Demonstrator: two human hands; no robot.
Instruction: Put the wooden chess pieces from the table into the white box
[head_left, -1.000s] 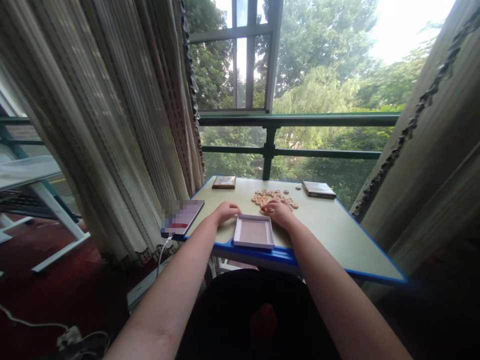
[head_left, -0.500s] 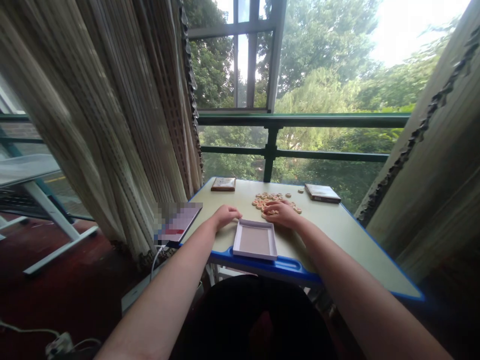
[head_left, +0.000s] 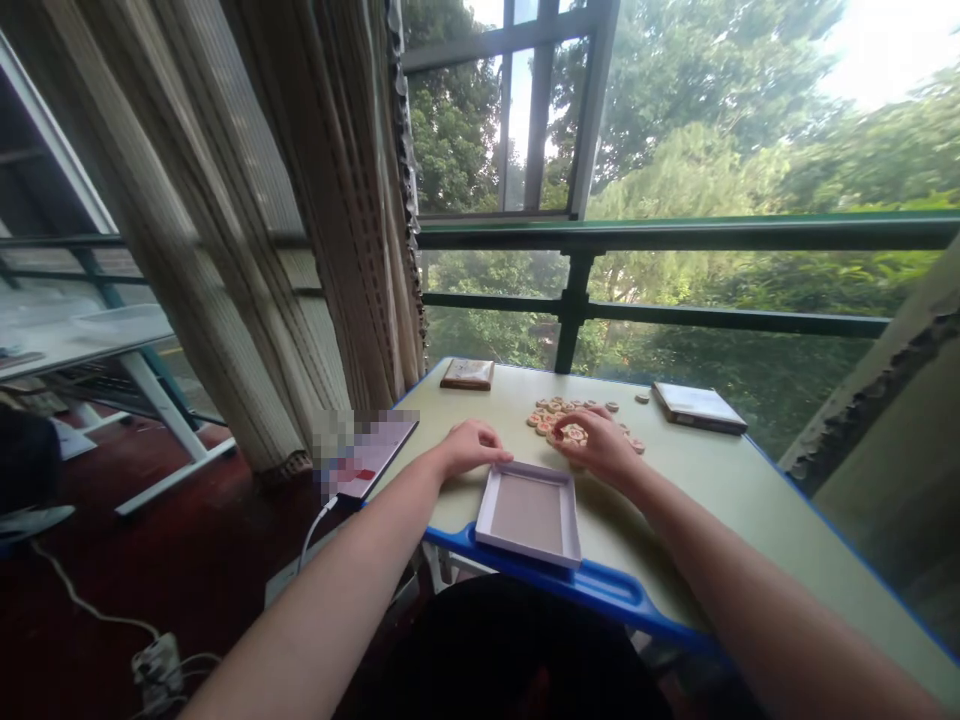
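Note:
A shallow white box (head_left: 529, 505) with an uncovered grey-beige bottom lies at the table's near edge. My left hand (head_left: 471, 447) is at its far left corner, fingers curled and tips against the rim. Beyond the box is a loose cluster of round wooden Chinese chess pieces (head_left: 551, 405) with marked faces. Over the near side of the cluster, my right hand (head_left: 600, 448) pinches a chess piece (head_left: 559, 436) between thumb and fingertips. Part of the cluster is hidden behind this hand.
The pale table (head_left: 697, 500) has a blue rim. Two flat boxes lie at its back: a brown-edged one (head_left: 467, 375) on the left and a white-topped one (head_left: 699, 407) on the right. A pixelated flat device (head_left: 375, 455) with a white cable overhangs the left edge. Curtains flank the window railing.
The view has turned left and moved closer to the table. My right hand's fingers have lifted into a pinch at the chess pieces. My left hand stays at the box corner.

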